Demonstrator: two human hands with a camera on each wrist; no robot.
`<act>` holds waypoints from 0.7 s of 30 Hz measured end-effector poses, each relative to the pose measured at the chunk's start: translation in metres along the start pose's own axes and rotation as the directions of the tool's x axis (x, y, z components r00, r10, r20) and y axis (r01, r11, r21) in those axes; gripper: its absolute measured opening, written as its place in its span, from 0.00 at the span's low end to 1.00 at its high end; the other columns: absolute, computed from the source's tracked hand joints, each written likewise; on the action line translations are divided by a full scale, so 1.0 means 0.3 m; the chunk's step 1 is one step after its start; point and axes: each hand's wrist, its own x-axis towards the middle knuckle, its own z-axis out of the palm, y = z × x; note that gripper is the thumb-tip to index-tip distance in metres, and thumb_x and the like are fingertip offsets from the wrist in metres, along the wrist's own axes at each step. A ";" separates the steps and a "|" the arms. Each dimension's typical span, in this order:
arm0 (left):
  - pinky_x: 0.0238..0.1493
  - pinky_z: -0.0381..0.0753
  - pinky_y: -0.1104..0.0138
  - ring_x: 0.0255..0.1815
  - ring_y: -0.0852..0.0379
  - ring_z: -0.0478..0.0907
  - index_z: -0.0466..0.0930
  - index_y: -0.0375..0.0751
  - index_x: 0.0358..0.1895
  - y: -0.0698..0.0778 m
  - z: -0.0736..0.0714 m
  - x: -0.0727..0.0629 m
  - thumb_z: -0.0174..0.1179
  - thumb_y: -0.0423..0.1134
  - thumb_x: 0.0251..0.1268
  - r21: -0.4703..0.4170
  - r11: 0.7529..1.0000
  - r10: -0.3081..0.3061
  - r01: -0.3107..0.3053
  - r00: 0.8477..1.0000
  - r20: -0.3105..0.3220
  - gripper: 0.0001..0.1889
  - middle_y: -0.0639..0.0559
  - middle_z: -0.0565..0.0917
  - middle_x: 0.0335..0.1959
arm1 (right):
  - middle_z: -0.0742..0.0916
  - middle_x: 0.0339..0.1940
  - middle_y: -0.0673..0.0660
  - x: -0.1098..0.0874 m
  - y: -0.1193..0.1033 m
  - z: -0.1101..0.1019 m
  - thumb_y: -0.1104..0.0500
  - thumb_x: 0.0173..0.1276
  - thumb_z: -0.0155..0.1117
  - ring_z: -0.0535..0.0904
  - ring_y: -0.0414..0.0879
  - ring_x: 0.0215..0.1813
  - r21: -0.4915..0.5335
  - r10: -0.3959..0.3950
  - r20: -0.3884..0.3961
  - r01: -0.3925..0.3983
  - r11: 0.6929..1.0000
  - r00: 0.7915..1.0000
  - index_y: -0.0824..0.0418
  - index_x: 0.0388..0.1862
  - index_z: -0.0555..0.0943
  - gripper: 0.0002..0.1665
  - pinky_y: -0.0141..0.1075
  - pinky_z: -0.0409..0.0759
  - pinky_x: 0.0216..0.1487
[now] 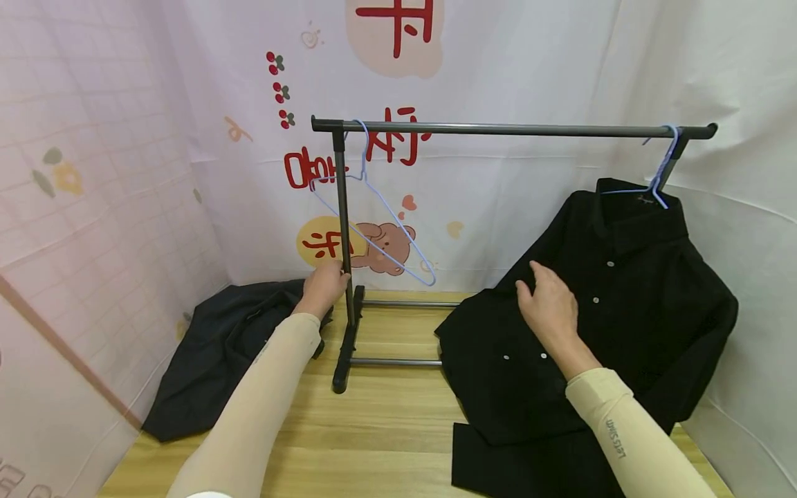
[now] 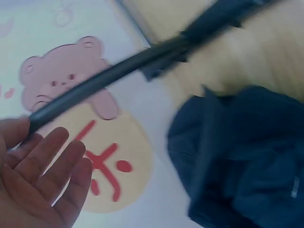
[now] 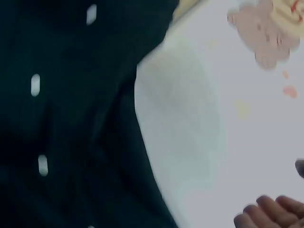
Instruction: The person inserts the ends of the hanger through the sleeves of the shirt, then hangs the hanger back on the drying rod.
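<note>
My left hand (image 1: 326, 285) is at the left upright post (image 1: 344, 228) of a black garment rack. In the left wrist view, the thumb and index finger pinch this post (image 2: 80, 90), while the other fingers are loosely bent. On the right, a black button-up shirt (image 1: 647, 277) hangs from a blue hanger (image 1: 657, 173) at the rail's right end. My right hand (image 1: 551, 304) is held in front of the shirt with its fingers extended and nothing in them. An unloaded blue hanger (image 1: 398, 221) hangs near the left end of the rail (image 1: 498, 129).
A dark piece of clothing (image 1: 230, 353) lies crumpled on the wooden table (image 1: 355, 443) left of the rack. Black fabric (image 1: 498, 456) lies below the shirt at the front. A printed white cloth (image 1: 529, 62) forms the backdrop, with more cloth at both sides.
</note>
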 end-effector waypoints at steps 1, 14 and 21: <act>0.43 0.79 0.51 0.43 0.42 0.81 0.77 0.35 0.59 -0.015 0.004 -0.009 0.54 0.43 0.76 0.023 1.000 -0.008 0.007 0.999 0.032 0.17 0.40 0.84 0.47 | 0.77 0.64 0.71 -0.018 -0.011 0.034 0.58 0.73 0.60 0.75 0.68 0.61 0.004 -0.007 0.049 0.007 1.000 0.999 0.69 0.68 0.72 0.28 0.62 0.72 0.58; 0.62 0.59 0.34 0.66 0.23 0.58 0.56 0.25 0.73 -0.349 -0.091 -0.136 0.62 0.55 0.67 0.152 0.984 -0.106 0.093 0.991 0.077 0.44 0.21 0.60 0.67 | 0.78 0.66 0.60 -0.256 -0.296 0.409 0.46 0.71 0.65 0.77 0.56 0.63 0.169 -0.148 0.419 0.083 0.982 0.896 0.59 0.72 0.71 0.35 0.52 0.76 0.60; 0.59 0.53 0.26 0.66 0.15 0.47 0.41 0.19 0.74 -0.560 -0.206 -0.229 0.62 0.69 0.57 0.144 0.975 -0.198 0.168 0.952 0.232 0.63 0.12 0.47 0.68 | 0.75 0.70 0.60 -0.313 -0.444 0.539 0.38 0.66 0.66 0.71 0.57 0.69 0.235 -0.229 0.543 0.115 0.965 0.808 0.56 0.76 0.65 0.46 0.52 0.71 0.65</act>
